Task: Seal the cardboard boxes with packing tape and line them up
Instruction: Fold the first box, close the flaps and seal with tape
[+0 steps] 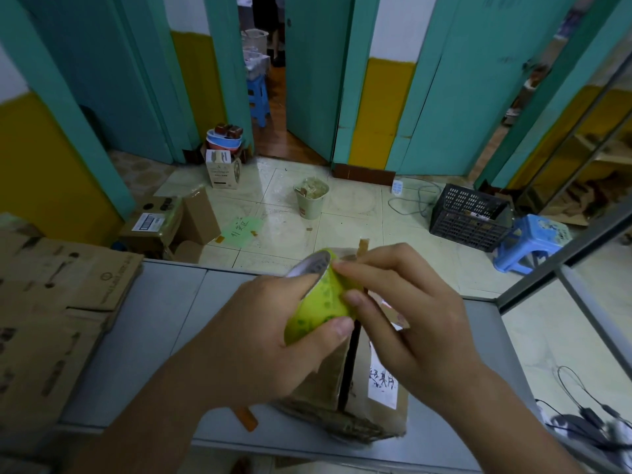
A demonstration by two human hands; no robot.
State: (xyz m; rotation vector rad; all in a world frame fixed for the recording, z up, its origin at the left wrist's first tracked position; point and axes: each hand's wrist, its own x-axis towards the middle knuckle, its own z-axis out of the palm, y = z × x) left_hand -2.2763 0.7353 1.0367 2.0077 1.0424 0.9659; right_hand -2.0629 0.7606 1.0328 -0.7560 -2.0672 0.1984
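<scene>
Both hands were together over the cardboard box [362, 391] on the surface [164, 336]: left hand [263, 340] gripping the tape roll [318, 302], right hand [407, 309] pinching its edge. Freeing 1 clean end first seemed wise.

Bare grey tabletop [154, 336] lies open between the flattened brown cardboard stack [51, 302] at left and the brown cardboard box [379, 415]; black cables [581, 412] clutter the right.

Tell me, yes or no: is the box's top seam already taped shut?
No: a dark open gap runs between the top flaps of the cardboard box, while the left hand holds the tape roll.
</scene>
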